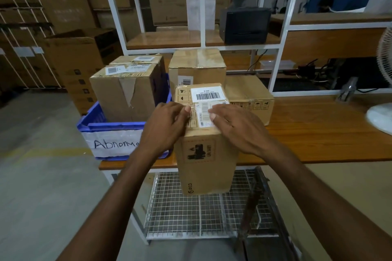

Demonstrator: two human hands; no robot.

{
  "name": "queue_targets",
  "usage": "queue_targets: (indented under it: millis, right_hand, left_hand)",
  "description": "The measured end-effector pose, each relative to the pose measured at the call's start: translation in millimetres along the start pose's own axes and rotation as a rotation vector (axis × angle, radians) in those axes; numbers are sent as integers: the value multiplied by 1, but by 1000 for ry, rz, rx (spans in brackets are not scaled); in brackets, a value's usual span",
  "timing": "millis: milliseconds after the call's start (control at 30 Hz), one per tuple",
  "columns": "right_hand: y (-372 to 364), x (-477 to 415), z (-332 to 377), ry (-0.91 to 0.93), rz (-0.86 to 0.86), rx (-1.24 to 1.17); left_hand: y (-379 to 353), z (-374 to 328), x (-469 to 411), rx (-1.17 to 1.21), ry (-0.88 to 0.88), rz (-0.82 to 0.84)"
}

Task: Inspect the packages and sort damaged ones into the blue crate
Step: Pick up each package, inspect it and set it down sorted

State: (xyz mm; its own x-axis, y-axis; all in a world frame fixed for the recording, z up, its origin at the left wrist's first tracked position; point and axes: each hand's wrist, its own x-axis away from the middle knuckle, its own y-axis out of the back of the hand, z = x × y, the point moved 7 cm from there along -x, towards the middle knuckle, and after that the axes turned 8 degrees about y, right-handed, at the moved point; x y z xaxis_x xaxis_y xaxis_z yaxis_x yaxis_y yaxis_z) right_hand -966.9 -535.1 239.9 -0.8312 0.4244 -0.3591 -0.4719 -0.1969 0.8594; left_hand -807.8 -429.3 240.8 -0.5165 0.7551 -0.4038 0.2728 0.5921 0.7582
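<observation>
I hold a tall brown cardboard package (204,161) with a barcode label on top, out past the table's front edge. My left hand (167,125) grips its top left edge, thumb on the top face. My right hand (235,127) curls over the top right corner, its thumb and fingertips on the label. To the left stands the blue crate (110,126), labelled "Abnormal". It holds a package with torn, peeling tape (127,93) and another package (137,60) behind it.
Two more cardboard packages (197,65) (250,97) stand on the wooden table (318,133) behind the one I hold. A white fan (381,112) is at the right edge. A wire mesh shelf (191,207) lies under the table. White shelving (203,15) rises behind.
</observation>
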Motion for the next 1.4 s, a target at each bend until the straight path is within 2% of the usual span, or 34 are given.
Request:
queue_targets:
  millis: [100,167,367,433,500,600,700,833,933,1167,1400]
  right_hand:
    - [-4,-19,1,-11,35,97]
    - [-11,-27,0,-12,86,160]
    - [-12,-24,3,-8,69,229]
    - [-12,-30,0,-28,99,193]
    - [-17,-34,-5,-66,126,88]
    - [-20,-30,-10,-130,-13,-112]
    - [-25,-25,-17,-229,-83,-206]
    - [-30,-23,-34,-439,-104,-423]
    - [-27,-16,-27,-359,-175,-441]
    - [10,19,4,-133,-500,-363]
    - [-26,52,1,-67,-476,-307]
  left_hand:
    - [-21,-1,-20,-222,-5,253]
    - [-30,1,-24,-307,5,332]
    - [-25,9,-17,-284,-41,240]
    - [-23,14,-18,-217,-9,209]
    - [-26,17,-15,-36,78,255]
    - [-39,24,-2,352,230,379]
    - [-46,31,5,542,318,399]
    - [-43,32,10,665,353,321]
    - [-36,29,20,576,315,255]
    - [11,-5,34,596,84,71]
    - [-12,8,61,388,132,56]
